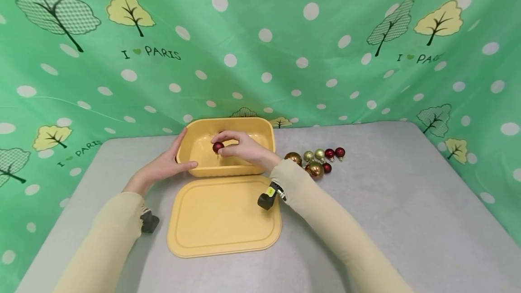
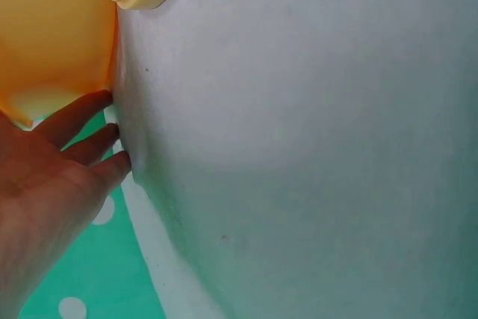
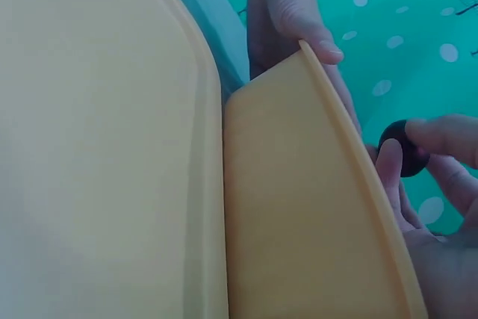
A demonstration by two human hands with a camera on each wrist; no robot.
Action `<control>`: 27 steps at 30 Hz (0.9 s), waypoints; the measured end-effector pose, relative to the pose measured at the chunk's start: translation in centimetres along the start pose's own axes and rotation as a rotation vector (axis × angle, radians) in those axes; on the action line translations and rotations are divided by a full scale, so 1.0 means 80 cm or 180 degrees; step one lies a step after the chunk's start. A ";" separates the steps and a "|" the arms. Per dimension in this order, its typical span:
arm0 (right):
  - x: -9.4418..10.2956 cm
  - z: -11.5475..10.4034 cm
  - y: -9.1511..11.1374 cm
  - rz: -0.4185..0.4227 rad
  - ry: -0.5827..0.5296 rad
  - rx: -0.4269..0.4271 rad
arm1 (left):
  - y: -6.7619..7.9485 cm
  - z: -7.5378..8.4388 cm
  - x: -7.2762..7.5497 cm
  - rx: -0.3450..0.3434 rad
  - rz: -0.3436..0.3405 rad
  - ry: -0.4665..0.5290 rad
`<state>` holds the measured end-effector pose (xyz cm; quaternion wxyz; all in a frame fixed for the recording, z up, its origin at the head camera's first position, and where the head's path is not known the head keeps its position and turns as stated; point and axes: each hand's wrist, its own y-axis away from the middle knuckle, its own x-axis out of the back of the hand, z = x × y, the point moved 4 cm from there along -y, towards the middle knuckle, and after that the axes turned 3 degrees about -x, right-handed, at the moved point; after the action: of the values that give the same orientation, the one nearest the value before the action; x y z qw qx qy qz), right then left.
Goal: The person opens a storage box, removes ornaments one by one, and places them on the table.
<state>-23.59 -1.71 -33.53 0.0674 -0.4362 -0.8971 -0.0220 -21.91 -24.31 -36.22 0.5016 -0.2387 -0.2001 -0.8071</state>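
Observation:
A yellow plastic box [image 1: 228,172] stands open at the back of the table. My left hand [image 1: 166,163] grips its left end, the thumb over the front rim and the fingers along the outer side; in the left wrist view those fingers [image 2: 86,147] reach beside the box wall. Over the inside of the box, my right hand [image 1: 244,147] pinches a small dark red Christmas bauble [image 1: 218,147] between thumb and fingers. The right wrist view has the same bauble [image 3: 403,149] just beyond the box rim. Part of the box floor is hidden behind the right hand.
A flat yellow lid [image 1: 224,216] lies in front of the box. Right of the box sits a group of baubles: large gold ones [image 1: 314,170], small pale gold ones [image 1: 319,155] and small red ones [image 1: 339,152]. A green dotted curtain [image 1: 285,58] hangs behind the grey table [image 1: 407,211].

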 end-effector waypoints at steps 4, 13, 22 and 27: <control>0.010 0.000 0.014 0.0104 0.0069 -0.0104 | 0.001 -0.002 0.000 0.0013 0.0009 -0.0010; 0.029 -0.007 0.054 0.0213 -0.0066 -0.0083 | 0.001 -0.001 0.000 0.0019 0.0002 0.0061; 0.056 -0.012 0.090 0.0292 -0.0134 -0.0113 | 0.002 0.004 0.001 0.0083 -0.0022 0.0050; 0.075 -0.007 0.111 0.0433 -0.0017 -0.0280 | 0.003 0.003 0.001 0.0125 -0.0037 0.0012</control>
<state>-20.18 8.40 -32.28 0.0471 -0.4987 -0.8637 -0.0555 -21.67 -24.32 -35.95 0.5019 -0.2261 -0.2163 -0.8064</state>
